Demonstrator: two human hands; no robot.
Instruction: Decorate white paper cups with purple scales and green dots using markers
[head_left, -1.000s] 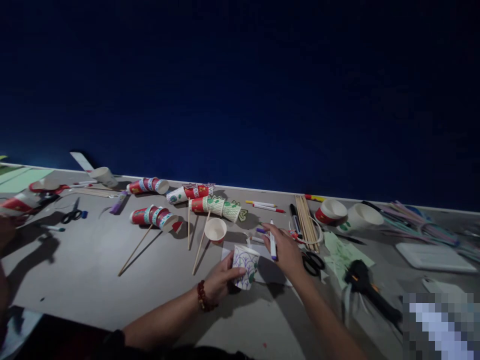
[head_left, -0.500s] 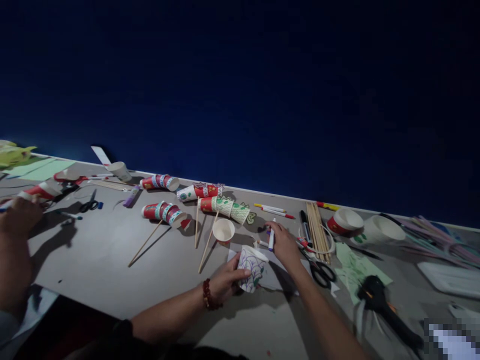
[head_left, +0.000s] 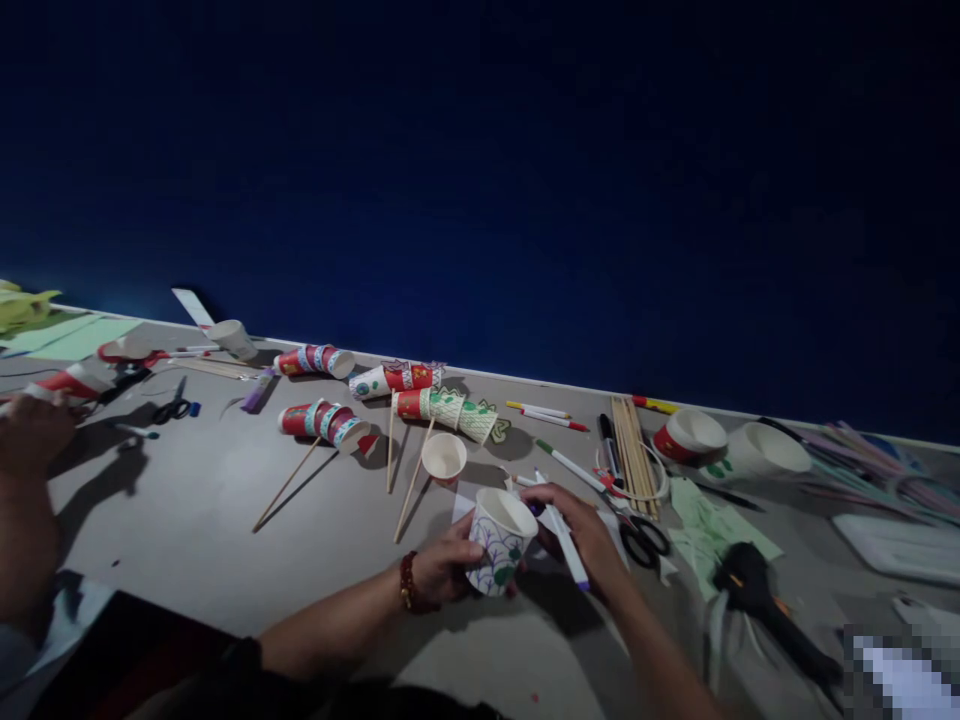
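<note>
Left Grip (head_left: 448, 562) Clasps Patterned Cup (head_left: 491, 552), Right Grip (head_left: 577, 530) Pinches Marker (head_left: 566, 548)

The person's Patterned Cup sits inside the left grip, mouth tilted upward; the Marker slants just right of it. Beyond the left grip, a second cup (head_left: 444, 460) stands on the counter (head_left: 247, 580). Wooden sticks (head_left: 634, 455) lie beyond the right grip.

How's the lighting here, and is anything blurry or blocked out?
Head view: dim, the blue backdrop nearly black at top right; head view: dark shadow on the table below the right hand; head view: strands at far right look soft, pixelation hides the bottom-right corner.
</note>
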